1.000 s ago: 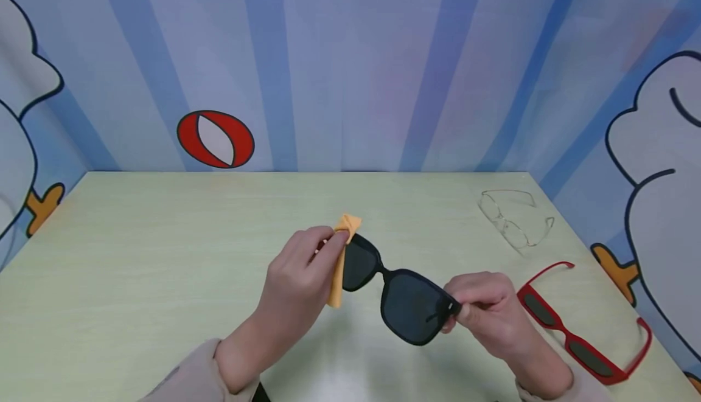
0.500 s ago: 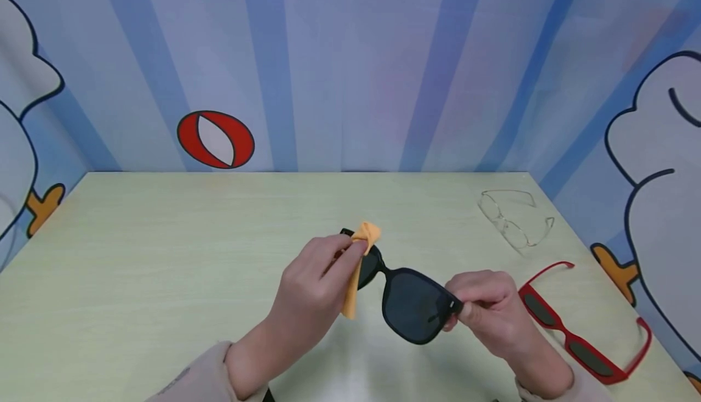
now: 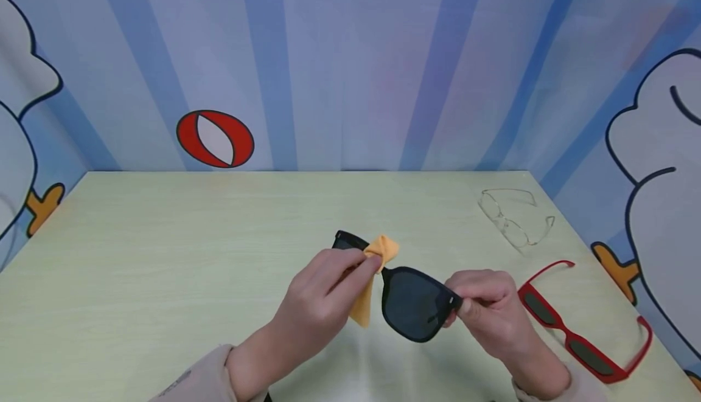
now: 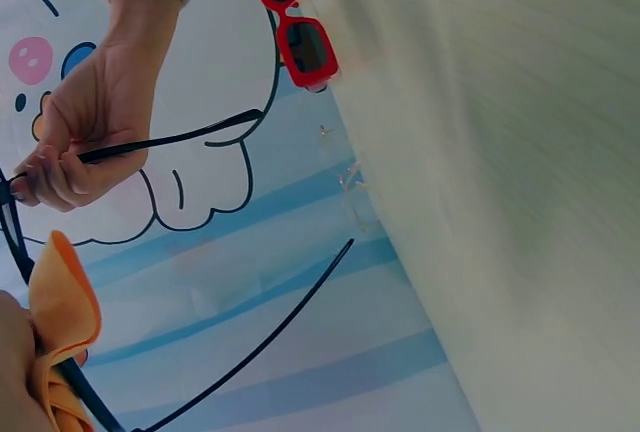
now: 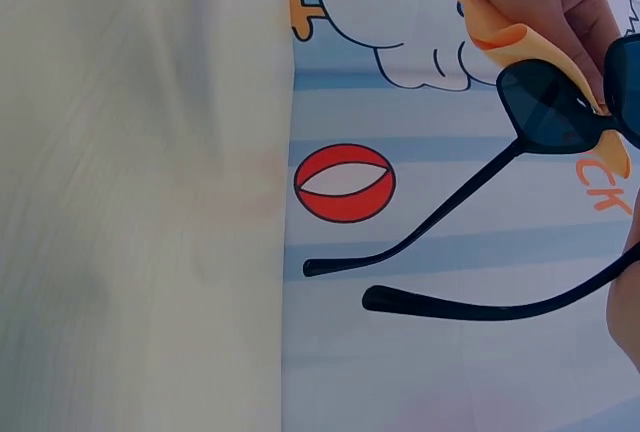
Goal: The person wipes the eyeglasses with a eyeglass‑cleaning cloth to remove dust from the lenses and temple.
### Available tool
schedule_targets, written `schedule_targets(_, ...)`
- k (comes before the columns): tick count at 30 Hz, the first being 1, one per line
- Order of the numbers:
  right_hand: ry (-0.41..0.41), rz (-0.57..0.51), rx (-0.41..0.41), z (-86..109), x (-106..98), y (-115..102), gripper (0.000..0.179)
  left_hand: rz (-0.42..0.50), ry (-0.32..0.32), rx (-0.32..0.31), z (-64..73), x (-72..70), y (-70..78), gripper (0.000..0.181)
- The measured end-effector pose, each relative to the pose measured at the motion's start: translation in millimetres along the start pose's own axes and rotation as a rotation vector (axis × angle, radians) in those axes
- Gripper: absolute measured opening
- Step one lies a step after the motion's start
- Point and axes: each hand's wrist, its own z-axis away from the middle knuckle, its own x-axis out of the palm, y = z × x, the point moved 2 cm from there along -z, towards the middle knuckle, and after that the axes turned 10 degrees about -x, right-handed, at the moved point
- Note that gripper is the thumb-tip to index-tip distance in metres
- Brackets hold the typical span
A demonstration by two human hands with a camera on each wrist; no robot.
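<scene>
Black sunglasses (image 3: 413, 304) with dark lenses are held above the table, their arms unfolded and pointing away from the person. My right hand (image 3: 487, 311) pinches them at the right hinge corner, between thumb and fingers. An orange cleaning cloth (image 3: 382, 249) is bunched in my left hand (image 3: 325, 292), which presses it on the left lens close to the nose bridge. The right wrist view shows the cloth (image 5: 510, 37) lying along the front of that lens. Most of the left lens is hidden by the left hand in the head view.
Red-framed sunglasses (image 3: 566, 335) lie unfolded on the table (image 3: 164, 256) beside the right forearm. Thin clear-lens eyeglasses (image 3: 506, 222) lie behind them near the right edge. A printed blue backdrop (image 3: 350, 73) rises at the table's back and sides.
My left hand has moved right and slightly down with the cloth, across the left lens toward the nose bridge, uncovering the outer left corner. The right hand has stayed nearly still.
</scene>
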Motion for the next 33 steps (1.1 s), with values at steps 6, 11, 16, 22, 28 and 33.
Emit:
schedule_targets(6, 0.05, 0.033, 0.03, 1.8, 1, -1, 0.019, 0.012, 0.029, 0.046, 3.5, -1.4, -0.7, 0.019)
schedule_targets(11, 0.052, 0.011, 0.013, 1.6, 1, 0, 0.02, 0.016, 0.065, 0.117, 6.7, -2.2, -2.8, 0.019)
schedule_targets(16, 0.067, 0.01, 0.023, 2.7, 2, -1, 0.02, 0.022, 0.093, 0.168, 8.2, -1.7, -4.9, 0.019)
schedule_targets(22, 0.067, -0.021, -0.022, 1.2, 1, -2, 0.021, 0.015, 0.132, 0.232, 10.9, -3.0, -6.2, 0.018)
schedule_targets(28, 0.059, -0.04, -0.02, -0.3, 1, -5, 0.021, -0.003, 0.139, 0.257, 13.2, -4.3, -7.4, 0.018)
schedule_targets(33, 0.04, -0.044, -0.036, -3.0, -1, -8, 0.022, -0.02, 0.155, 0.267, 14.5, -6.5, -9.1, 0.018)
